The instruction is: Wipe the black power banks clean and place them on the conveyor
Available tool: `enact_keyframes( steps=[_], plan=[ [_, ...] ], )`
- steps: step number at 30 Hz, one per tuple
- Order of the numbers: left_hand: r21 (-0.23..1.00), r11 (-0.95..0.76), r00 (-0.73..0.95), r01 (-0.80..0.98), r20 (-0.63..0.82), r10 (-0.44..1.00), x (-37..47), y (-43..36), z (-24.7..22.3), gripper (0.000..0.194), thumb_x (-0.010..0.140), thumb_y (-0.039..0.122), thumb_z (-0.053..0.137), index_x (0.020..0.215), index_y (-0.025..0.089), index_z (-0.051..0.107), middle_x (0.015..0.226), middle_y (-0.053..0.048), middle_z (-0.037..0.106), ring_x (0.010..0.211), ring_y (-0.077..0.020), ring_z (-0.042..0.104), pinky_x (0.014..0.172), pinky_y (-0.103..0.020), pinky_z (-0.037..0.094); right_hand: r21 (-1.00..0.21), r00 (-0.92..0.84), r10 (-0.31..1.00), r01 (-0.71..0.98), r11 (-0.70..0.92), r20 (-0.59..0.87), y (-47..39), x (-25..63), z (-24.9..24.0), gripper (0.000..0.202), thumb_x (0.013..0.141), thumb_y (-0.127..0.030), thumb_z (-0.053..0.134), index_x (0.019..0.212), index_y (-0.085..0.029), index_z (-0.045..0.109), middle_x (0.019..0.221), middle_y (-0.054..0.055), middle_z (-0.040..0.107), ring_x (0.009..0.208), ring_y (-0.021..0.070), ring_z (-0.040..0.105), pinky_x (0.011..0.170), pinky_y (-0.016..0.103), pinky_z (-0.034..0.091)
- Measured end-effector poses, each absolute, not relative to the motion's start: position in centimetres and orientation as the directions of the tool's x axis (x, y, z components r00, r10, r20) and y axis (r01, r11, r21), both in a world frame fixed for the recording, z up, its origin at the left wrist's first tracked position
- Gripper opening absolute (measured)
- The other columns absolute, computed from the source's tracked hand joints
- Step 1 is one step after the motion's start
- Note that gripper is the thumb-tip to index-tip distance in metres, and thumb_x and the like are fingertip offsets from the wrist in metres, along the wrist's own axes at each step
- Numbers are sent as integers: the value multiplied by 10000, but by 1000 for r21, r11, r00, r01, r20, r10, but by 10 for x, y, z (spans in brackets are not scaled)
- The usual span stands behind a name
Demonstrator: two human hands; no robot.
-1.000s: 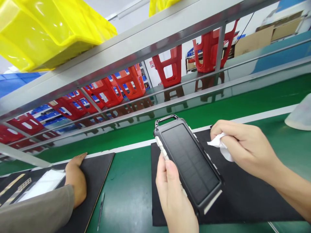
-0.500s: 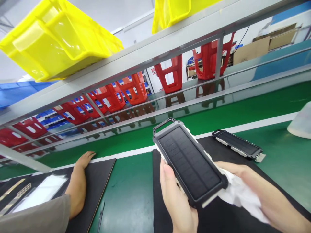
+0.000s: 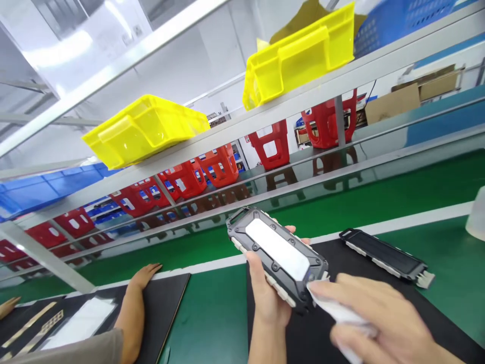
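A black rugged power bank [image 3: 278,248] is held up over a black mat [image 3: 341,258], its face with a long white panel and screws turned toward me. My left hand [image 3: 267,296] grips it from below, thumb on the near edge and fingertips showing behind the far edge. My right hand [image 3: 371,316] pinches a white cloth [image 3: 341,311] against the unit's lower right end. A second power bank [image 3: 384,254], dark panel up, lies at the mat's right edge.
Yellow bins [image 3: 146,132] and a blue basket [image 3: 401,25] sit on the rail above. Red stools [image 3: 271,145] stand beyond the green belt [image 3: 322,199]. At left, a co-worker's arm [image 3: 132,308] rests on another black mat. A translucent container [image 3: 477,215] is at far right.
The power bank has been turned over from its dark panel face to its white panel face. My right hand has brought the cloth onto its lower end. The view has tilted upward.
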State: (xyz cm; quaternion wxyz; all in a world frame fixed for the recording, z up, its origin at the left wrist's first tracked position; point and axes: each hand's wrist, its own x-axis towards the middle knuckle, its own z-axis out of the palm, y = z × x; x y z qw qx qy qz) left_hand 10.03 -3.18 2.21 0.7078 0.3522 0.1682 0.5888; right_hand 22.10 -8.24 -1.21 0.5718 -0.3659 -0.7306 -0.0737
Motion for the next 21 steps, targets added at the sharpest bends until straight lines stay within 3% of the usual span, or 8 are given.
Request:
enact_keyframes(
  steps=[3,6,9,12,14,17,19,21],
  plan=[
    [728,-39,244,-685,280,928,103,-22,50,732,627,754,540,1098,201,630,966,-113,659,780,-254,646,670,-375,536,-725,51,779,408,554,624,-75,240,11,367,931,-378,419,667,-218,618,510,-8,532,439,137,512,403,233,419],
    [750,-84,291,-656,354,889,110,-14,77,754,628,763,475,1087,186,633,917,-120,650,739,-251,640,622,-361,528,-898,-1,902,87,431,432,-59,248,36,436,877,-559,449,826,-197,687,727,48,672,652,198,628,569,275,518],
    [748,-84,379,-658,425,822,120,-8,102,771,638,766,424,1078,171,644,880,-121,649,673,-239,643,611,-374,530,-913,-23,929,-197,358,369,-45,247,58,417,800,-584,570,825,-194,716,848,69,715,772,222,663,641,277,545],
    [734,-79,421,-674,470,775,130,-6,127,794,681,779,339,1078,167,653,860,-138,652,642,-243,647,584,-386,524,-885,-102,927,-351,305,360,-40,249,81,319,797,-506,635,856,-205,725,804,39,705,720,162,648,605,215,526],
    [727,-81,437,-681,494,752,135,-5,143,844,737,772,198,1083,153,655,835,-154,653,619,-253,652,626,-445,529,-882,-183,899,-344,322,399,-41,252,96,276,811,-446,648,895,-195,724,777,26,690,675,127,619,586,183,501],
    [751,-112,498,-651,533,684,141,1,167,937,798,694,-28,1112,125,647,879,-185,673,705,-283,683,737,-502,523,-860,-153,863,-273,431,481,-44,258,118,259,812,-410,659,927,-187,721,774,20,679,617,101,571,526,157,461],
    [769,-183,506,-612,559,657,142,9,181,889,826,696,27,1148,128,630,958,-182,688,866,-296,682,793,-466,523,-830,-102,834,-221,512,542,-44,262,132,259,810,-414,657,944,-200,717,769,18,672,610,106,563,526,167,463],
    [729,-359,369,-583,631,682,140,19,192,745,822,717,279,1213,164,589,1061,-146,683,1005,-275,644,847,-395,514,-793,-47,801,-186,580,597,-42,267,146,266,798,-430,662,946,-213,709,770,20,667,658,131,584,585,194,491]
  ],
)
